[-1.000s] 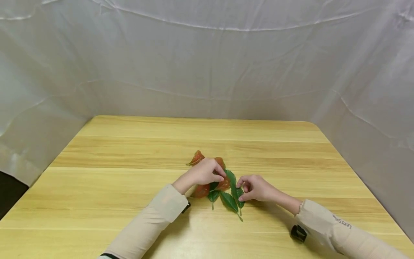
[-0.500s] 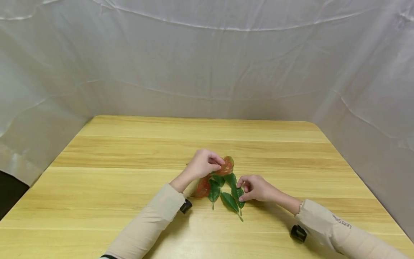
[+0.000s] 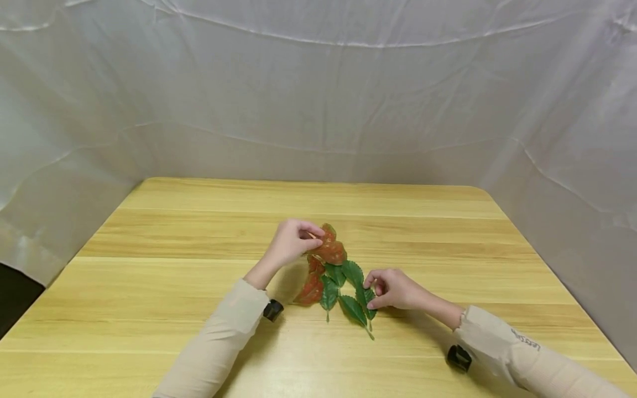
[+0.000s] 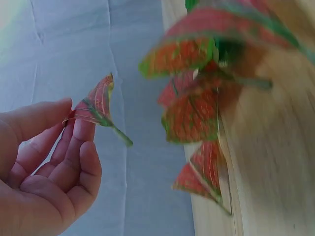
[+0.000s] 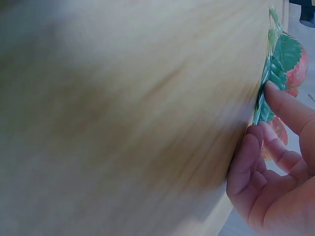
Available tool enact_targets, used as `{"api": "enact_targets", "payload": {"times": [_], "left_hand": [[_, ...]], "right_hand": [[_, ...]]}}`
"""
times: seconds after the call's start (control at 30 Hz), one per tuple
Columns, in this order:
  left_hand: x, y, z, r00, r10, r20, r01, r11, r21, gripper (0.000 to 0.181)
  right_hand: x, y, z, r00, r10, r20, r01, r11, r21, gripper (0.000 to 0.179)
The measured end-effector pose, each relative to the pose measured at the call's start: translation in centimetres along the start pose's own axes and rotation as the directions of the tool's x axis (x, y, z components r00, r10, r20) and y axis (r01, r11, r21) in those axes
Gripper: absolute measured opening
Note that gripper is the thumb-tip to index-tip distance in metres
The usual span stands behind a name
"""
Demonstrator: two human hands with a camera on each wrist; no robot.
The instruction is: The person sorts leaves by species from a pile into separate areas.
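Note:
My left hand (image 3: 288, 243) pinches a red leaf (image 4: 96, 105) with a green stem between thumb and finger, raised off the table in the left wrist view. Close by are several other red leaves (image 3: 309, 290), edged in green; the left wrist view shows some as a blur. Several green leaves (image 3: 352, 309) with toothed edges lie flat to the right of the red ones, together forming a loose curve. My right hand (image 3: 398, 290) holds the rightmost green leaf (image 3: 369, 301) by its edges, thumb and forefinger touching it at the table. The right fingers partly cover that leaf.
Beneath everything is a wooden table (image 3: 199, 243) with rounded far corners. A pale cloth (image 3: 318, 110) hangs behind it and along both sides. Black wrist cameras (image 3: 459, 358) sit under both sleeves, close to the tabletop.
My left hand has moved up and left, carrying red leaves away from beside the green ones. More green leaves show now. The right hand has stayed in place.

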State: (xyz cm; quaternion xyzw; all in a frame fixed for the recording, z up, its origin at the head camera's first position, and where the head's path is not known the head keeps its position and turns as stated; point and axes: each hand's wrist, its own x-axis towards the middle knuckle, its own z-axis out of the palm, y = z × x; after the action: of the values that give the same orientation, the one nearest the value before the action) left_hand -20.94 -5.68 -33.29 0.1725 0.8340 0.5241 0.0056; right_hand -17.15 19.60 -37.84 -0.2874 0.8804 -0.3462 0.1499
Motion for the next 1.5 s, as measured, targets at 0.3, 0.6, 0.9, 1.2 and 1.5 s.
{"api": "enact_targets", "payload": {"times": [0.3,0.6,0.9,1.2,1.5], "left_hand": [[0.1,-1.2,-2.2,0.996,-0.023,-0.087,0.022,1.0,-0.017,0.012],[0.0,-2.2,-4.8,0.986,-0.071,-0.148,0.07,0.997,-0.014,0.013],[-0.3,-3.5,-7.2,0.973,-0.119,-0.199,0.128,0.991,0.031,0.017],[-0.3,-4.8,-9.6,0.95,-0.156,-0.272,0.179,0.982,0.061,0.019],[-0.6,-5.5,-11.4,0.923,-0.19,-0.334,0.221,0.974,0.056,0.021]], "right_hand": [[0.0,0.1,0.0,1.0,-0.002,0.001,0.002,1.0,0.001,0.026],[0.1,0.2,-0.1,1.0,0.016,0.003,-0.016,1.0,0.011,0.027],[0.2,0.2,0.0,1.0,0.013,0.003,-0.014,1.0,0.013,0.027],[0.1,0.3,-0.1,1.0,0.017,0.002,-0.017,1.0,0.013,0.027],[0.1,0.2,0.0,1.0,0.021,0.008,-0.021,1.0,0.011,0.027]]}}
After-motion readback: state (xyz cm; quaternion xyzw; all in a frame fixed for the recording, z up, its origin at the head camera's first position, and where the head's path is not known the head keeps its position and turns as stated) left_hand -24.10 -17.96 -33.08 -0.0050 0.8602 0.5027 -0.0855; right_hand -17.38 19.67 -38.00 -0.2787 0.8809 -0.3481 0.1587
